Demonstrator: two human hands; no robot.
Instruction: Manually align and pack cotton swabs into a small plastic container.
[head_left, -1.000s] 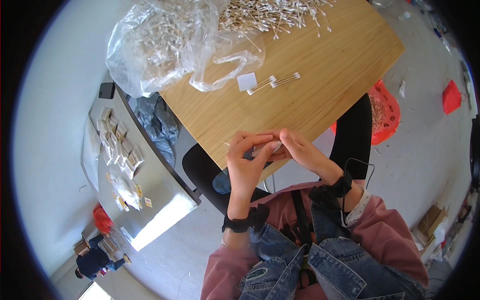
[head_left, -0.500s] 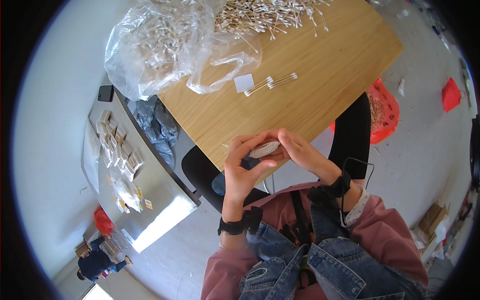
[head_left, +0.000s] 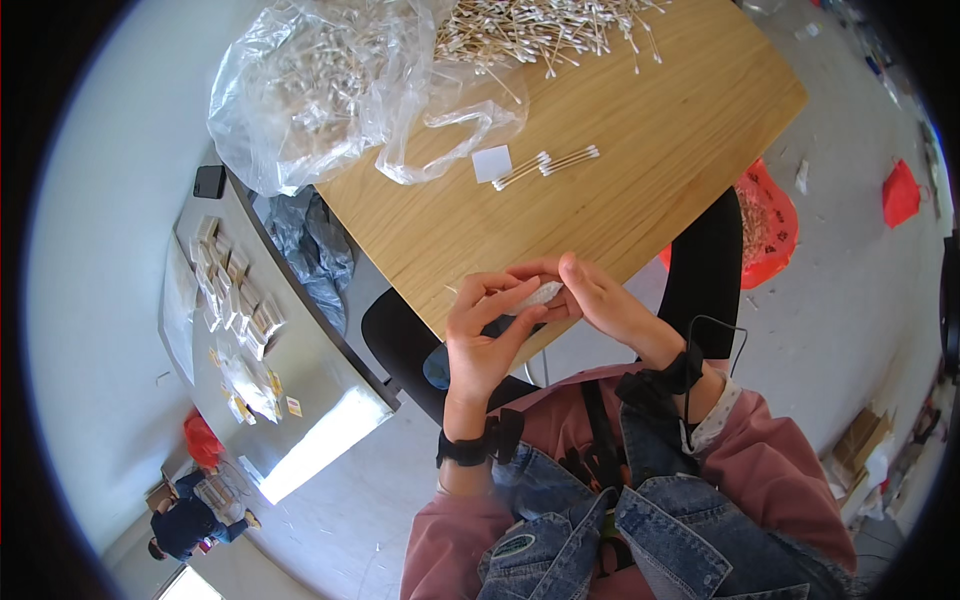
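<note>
A bundle of cotton swabs (head_left: 541, 296) is held between my two hands off the near edge of the wooden table (head_left: 640, 140), its white tips showing. My left hand (head_left: 478, 330) curls around the near side, thumb and fingers pressing on the tips. My right hand (head_left: 606, 300) cups the bundle from the other side, its fingers partly hidden behind it. Beyond them on the table lie two small groups of cotton swabs (head_left: 521, 172) beside a white square card (head_left: 491, 164).
A big heap of loose cotton swabs (head_left: 540, 30) covers the table's far side, next to a clear plastic bag (head_left: 300, 100) full of more. At left, a metal table (head_left: 310, 390) bears small packs (head_left: 235, 290) and a phone (head_left: 209, 182). A red bag (head_left: 770, 225) stands right. Another person (head_left: 188, 525) is far left.
My left fingers have closed further over the swab tips, covering more of the bundle. The right hand stays nearly in place. The table's things have not moved.
</note>
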